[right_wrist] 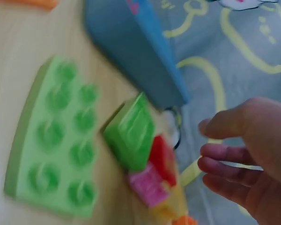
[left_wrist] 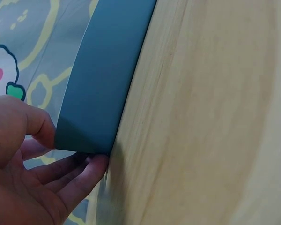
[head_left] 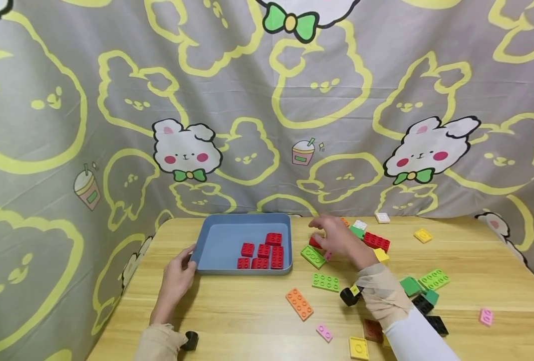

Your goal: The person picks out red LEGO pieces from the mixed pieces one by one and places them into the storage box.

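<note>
A blue-grey tray lies on the table with several red building bricks grouped in its right half. My left hand holds the tray's left side; in the left wrist view its thumb is at the rim and the fingers are at the bottom corner. Just right of the tray, my right hand hovers with relaxed fingers and nothing between them. Below it are a red brick, partly hidden by the hand, and a green brick. A pink brick touches them in the right wrist view.
Loose bricks are scattered on the right: a long red one, a light green one, an orange one, a yellow one and several dark ones. A patterned curtain hangs behind the table.
</note>
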Motion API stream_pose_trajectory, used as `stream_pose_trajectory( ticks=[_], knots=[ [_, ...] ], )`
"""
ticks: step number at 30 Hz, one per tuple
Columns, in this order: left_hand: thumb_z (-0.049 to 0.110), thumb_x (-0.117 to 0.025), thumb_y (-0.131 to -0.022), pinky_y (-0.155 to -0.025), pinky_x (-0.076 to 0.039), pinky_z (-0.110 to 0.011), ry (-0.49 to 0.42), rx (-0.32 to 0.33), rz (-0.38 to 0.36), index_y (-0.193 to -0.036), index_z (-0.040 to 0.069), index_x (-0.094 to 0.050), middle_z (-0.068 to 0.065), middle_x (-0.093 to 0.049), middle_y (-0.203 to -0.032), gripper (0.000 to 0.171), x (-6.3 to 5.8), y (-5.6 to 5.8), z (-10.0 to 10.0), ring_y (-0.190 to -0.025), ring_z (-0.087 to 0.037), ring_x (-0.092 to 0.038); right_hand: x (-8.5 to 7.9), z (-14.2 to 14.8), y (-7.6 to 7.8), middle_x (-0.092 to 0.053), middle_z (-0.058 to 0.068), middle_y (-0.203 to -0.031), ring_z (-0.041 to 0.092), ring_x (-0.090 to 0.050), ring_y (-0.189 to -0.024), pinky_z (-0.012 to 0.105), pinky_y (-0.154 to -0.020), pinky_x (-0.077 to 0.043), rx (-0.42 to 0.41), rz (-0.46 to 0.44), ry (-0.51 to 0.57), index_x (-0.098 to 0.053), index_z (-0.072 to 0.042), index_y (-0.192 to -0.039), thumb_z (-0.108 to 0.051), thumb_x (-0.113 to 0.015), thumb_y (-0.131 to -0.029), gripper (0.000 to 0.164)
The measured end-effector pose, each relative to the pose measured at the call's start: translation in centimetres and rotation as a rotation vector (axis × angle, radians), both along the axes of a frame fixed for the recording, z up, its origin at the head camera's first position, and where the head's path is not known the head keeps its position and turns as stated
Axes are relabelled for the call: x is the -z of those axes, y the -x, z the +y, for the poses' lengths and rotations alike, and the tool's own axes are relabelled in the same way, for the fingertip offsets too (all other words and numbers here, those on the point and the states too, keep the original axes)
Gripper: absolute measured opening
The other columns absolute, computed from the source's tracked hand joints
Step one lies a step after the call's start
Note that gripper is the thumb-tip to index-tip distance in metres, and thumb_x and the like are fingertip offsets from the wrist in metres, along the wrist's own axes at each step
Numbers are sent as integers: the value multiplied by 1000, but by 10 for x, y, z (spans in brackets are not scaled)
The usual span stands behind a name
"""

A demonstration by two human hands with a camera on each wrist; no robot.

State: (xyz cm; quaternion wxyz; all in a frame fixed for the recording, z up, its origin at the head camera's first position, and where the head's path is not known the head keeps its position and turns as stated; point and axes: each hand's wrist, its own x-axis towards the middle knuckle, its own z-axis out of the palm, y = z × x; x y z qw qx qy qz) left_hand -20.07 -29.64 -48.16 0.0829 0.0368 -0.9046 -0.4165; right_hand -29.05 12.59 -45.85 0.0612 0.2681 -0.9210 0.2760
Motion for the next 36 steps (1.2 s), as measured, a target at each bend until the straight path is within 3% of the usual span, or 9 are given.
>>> stream_pose_trajectory(
  ticks=[4, 9, 14, 22, 30, 36],
  knots=[
    [-2, -48, -99, -100, -49, -55, 5, -5, 5, -149, -2, -50, -34, -59, -135, 50, 0, 0, 0, -122, -44, -60, 6, 3, 1, -68, 17, -112, 31, -66, -99, 46, -87, -57, -3, -29, -109, -72, 5, -117, -6, -73, -91, 28],
    [-2, -48, -98, -100, -49, -55, 1, -9, 10, -148, -3, -51, -34, -60, -133, 50, 1, 1, 1, -120, -44, -62, 9, 2, 0, -66, 15, -106, 22, -61, -86, 38, -79, -56, 10, -62, -150, -72, 5, -116, -8, -74, -91, 28],
    [-2, -48, -99, -102, -48, -55, -4, -11, 7, -148, -4, -51, -35, -59, -134, 50, 0, 2, 1, -122, -45, -60, 8, 1, 1, -66, 14, -100, 20, -61, -82, 35, -74, -57, -3, -38, -162, -73, 6, -112, -6, -76, -90, 26],
    [-3, -48, -98, -103, -48, -55, -9, -10, 9, -148, -5, -51, -35, -59, -133, 50, 1, 3, 0, -121, -44, -61, 7, -7, 4, -65, 12, -91, 19, -61, -77, 32, -69, -55, -11, 2, -274, -73, 5, -103, -5, -79, -86, 21],
    [-1, -48, -98, -103, -48, -55, -9, -7, 7, -148, -4, -50, -34, -59, -134, 50, 4, 4, -1, -123, -44, -60, 4, -9, 3, -66, 13, -92, 19, -61, -77, 31, -69, -55, 6, -49, -247, -73, 7, -106, -2, -77, -87, 21],
    [-2, -48, -98, -103, -47, -55, -18, -5, 5, -149, -4, -50, -35, -59, -135, 50, 3, 3, -2, -123, -44, -60, 5, -7, -2, -68, 15, -95, 22, -63, -80, 34, -72, -57, -37, 22, -188, -72, 9, -109, -2, -77, -87, 25]
  ],
)
